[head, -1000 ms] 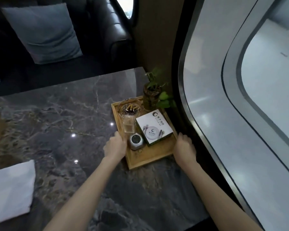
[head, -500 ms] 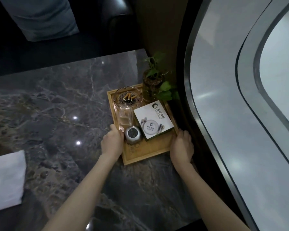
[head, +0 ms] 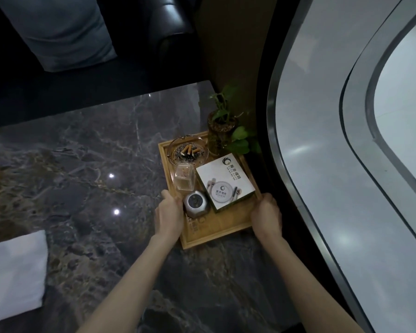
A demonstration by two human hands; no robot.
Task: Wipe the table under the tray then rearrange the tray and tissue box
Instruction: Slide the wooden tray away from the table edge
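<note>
A wooden tray (head: 217, 233) sits at the right edge of the dark marble table (head: 87, 188). On it lie a white tissue box (head: 225, 182), a glass ashtray (head: 187, 150) with cigarette butts, a clear toothpick holder (head: 184, 177) and a small grey round device (head: 197, 205). My left hand (head: 169, 213) grips the tray's left rim. My right hand (head: 265, 216) grips its right rim. A folded white cloth (head: 13, 272) lies on the table at the far left.
A potted green plant (head: 222, 126) in a glass vase stands just behind the tray. A black sofa (head: 154, 37) with a grey cushion (head: 60, 32) is beyond the table. A curved grey wall panel (head: 322, 164) runs close along the table's right side.
My head view has tipped further down toward the tray. Both hands keep their hold on the tray's two side rims; the tray looks to be in much the same place.
</note>
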